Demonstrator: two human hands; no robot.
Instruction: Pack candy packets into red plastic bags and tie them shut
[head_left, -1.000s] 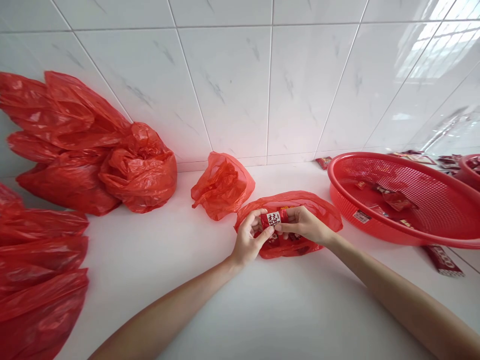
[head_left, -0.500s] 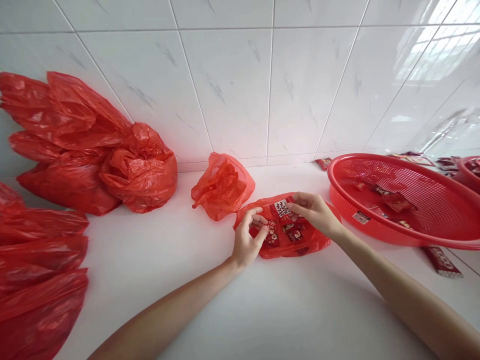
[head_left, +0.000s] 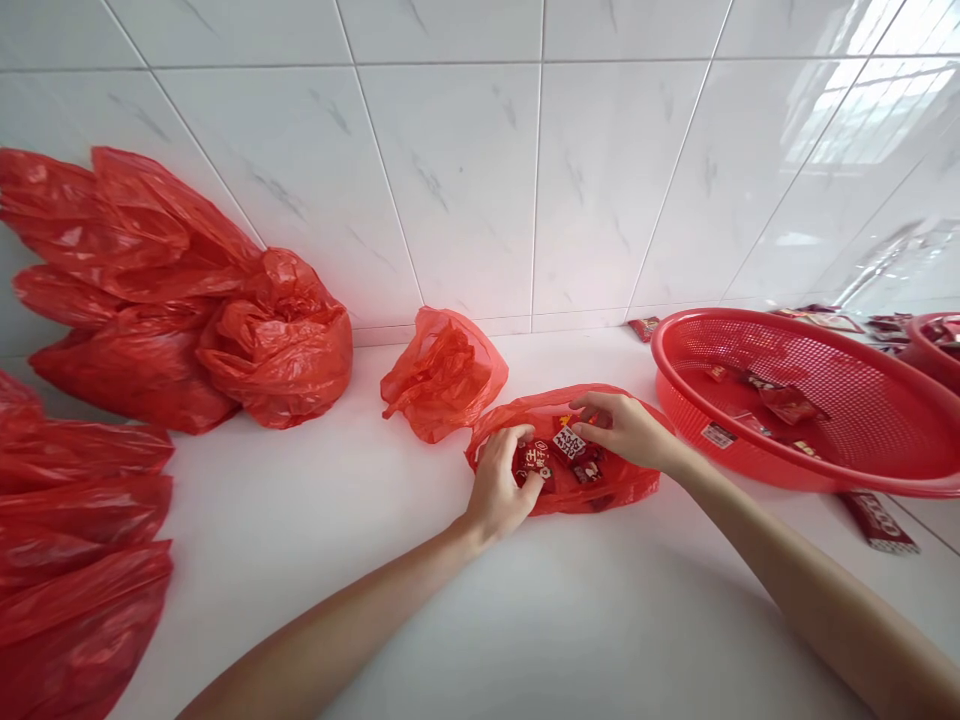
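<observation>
A red plastic bag (head_left: 637, 482) lies open on the white counter, with several small dark red packets inside. My left hand (head_left: 504, 482) is over the bag's left part, thumb and fingers apart around a round-looking red packet (head_left: 535, 460) with white lettering. Over the bag's upper right part is my right hand (head_left: 619, 428), its fingers apart and curved just above a packet with a white label (head_left: 569, 442). Neither hand visibly grips a packet.
A red mesh basket (head_left: 750, 462) with several packets stands at the right. Behind my left hand sits a crumpled red bag (head_left: 444, 375). Full red bags (head_left: 277, 340) are piled at the left. A long red packet (head_left: 876, 522) lies below the basket, and a tiled wall (head_left: 465, 180) rises behind.
My right hand has let go of the white-labelled packet, which now lies lower and tilted in the bag. My left hand has shifted slightly down around the round-looking packet.
</observation>
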